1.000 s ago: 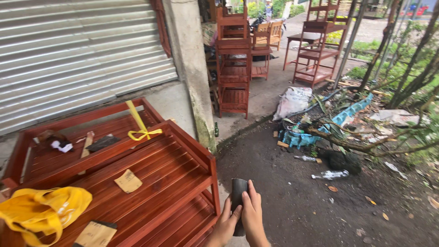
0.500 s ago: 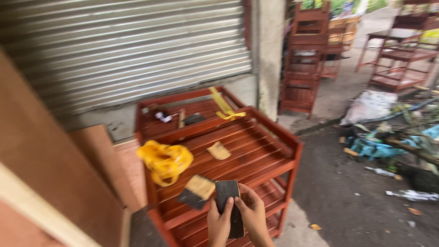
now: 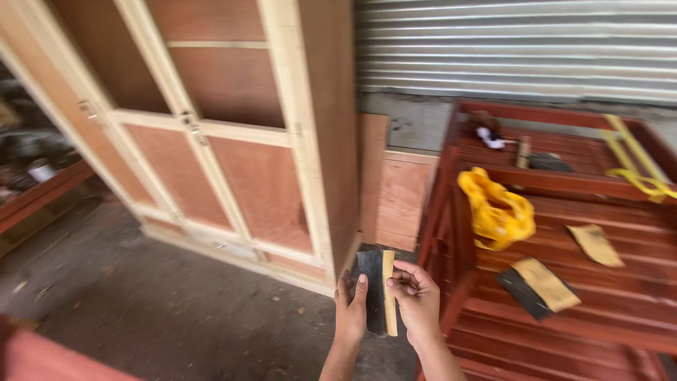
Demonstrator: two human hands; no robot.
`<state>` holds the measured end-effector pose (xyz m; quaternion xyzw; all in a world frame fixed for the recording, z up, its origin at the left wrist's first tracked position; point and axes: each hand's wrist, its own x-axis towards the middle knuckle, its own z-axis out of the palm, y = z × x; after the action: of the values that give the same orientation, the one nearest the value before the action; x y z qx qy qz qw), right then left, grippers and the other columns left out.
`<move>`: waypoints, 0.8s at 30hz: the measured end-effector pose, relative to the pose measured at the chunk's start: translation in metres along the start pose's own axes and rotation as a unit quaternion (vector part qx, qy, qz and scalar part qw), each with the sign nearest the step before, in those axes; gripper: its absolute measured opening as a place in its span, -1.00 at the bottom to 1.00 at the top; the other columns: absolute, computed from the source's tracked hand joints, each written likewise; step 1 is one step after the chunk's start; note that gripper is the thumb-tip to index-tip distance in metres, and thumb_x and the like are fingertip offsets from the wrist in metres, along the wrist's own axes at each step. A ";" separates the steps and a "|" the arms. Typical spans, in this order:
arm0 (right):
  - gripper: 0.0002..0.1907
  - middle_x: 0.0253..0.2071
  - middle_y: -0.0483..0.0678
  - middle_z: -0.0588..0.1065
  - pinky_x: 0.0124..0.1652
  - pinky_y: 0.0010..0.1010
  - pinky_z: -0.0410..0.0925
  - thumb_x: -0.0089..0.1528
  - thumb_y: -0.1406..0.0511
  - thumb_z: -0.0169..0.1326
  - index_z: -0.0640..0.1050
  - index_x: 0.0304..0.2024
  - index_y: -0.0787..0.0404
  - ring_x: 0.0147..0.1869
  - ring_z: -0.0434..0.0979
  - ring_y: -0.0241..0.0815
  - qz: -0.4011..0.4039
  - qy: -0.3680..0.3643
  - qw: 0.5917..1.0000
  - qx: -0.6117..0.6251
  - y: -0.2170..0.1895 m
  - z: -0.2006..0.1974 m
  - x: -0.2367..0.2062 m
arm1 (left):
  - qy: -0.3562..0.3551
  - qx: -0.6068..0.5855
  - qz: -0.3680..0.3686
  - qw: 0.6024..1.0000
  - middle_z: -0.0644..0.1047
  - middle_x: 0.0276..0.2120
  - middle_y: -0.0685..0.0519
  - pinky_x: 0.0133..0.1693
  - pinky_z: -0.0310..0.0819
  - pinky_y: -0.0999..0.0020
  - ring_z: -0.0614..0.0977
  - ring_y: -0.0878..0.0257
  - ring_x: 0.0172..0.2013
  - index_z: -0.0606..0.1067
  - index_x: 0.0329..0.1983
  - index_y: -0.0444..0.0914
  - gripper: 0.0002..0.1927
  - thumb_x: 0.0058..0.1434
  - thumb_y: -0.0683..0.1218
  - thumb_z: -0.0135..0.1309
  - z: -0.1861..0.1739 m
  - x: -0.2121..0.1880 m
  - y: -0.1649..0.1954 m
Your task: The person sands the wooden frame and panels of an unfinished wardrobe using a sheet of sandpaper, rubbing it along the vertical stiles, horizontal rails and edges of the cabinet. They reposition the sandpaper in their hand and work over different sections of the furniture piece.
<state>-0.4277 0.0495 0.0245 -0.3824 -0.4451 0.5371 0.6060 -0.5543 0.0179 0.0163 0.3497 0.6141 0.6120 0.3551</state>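
Standing at ten o'clock, an unfinished wooden cabinet (image 3: 233, 134) fills the view. At six o'clock the left hand (image 3: 350, 310) and right hand (image 3: 417, 305) pinch a folded dark sandpaper sheet (image 3: 374, 289) between them — seemingly creasing it. At three o'clock a red slatted rack (image 3: 564, 296) carries a yellow plastic bag (image 3: 496, 208) and sandpaper pieces (image 3: 539, 286).

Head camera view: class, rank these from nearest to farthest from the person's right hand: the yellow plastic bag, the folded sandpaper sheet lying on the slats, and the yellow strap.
1. Folded sandpaper sheet, on the red slats just right of the right hand.
2. Yellow plastic bag, up and right, draped over the red frame's rail.
3. Yellow strap, at the far right corner of the frame.
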 end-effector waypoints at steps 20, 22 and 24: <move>-0.64 -0.29 -0.03 0.58 -0.23 -0.28 0.54 0.06 0.55 0.23 0.59 -0.08 0.26 -0.25 0.62 -0.19 0.227 -0.223 0.934 0.165 0.148 0.322 0.330 | 0.066 -0.332 -0.064 0.939 0.60 0.03 -0.12 0.03 0.63 0.08 0.67 0.07 -0.01 0.37 0.27 -0.35 -0.48 0.30 -0.04 0.11 -0.147 0.403 -0.053; -0.62 -0.25 -0.03 0.58 -0.20 -0.32 0.52 0.09 0.54 0.24 0.59 -0.03 0.28 -0.21 0.61 -0.22 0.198 -0.219 0.939 0.177 0.160 0.339 0.357 | 0.064 -0.358 -0.041 0.931 0.62 -0.02 -0.16 0.00 0.62 0.10 0.68 0.04 -0.06 0.41 0.22 -0.38 -0.51 0.26 -0.06 0.02 -0.176 0.426 -0.063; -0.61 -0.22 -0.01 0.59 -0.18 -0.33 0.51 0.11 0.54 0.23 0.59 0.00 0.30 -0.19 0.60 -0.22 0.180 -0.215 0.942 0.186 0.176 0.359 0.377 | 0.073 -0.390 -0.049 0.916 0.62 -0.04 -0.19 -0.03 0.60 0.10 0.68 0.00 -0.09 0.43 0.19 -0.38 -0.51 0.24 -0.04 -0.05 -0.203 0.453 -0.063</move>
<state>-0.8136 0.4408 0.0197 -0.2124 -0.3809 0.7797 0.4493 -0.9575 0.3071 -0.0507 0.1073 0.3668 0.8088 0.4470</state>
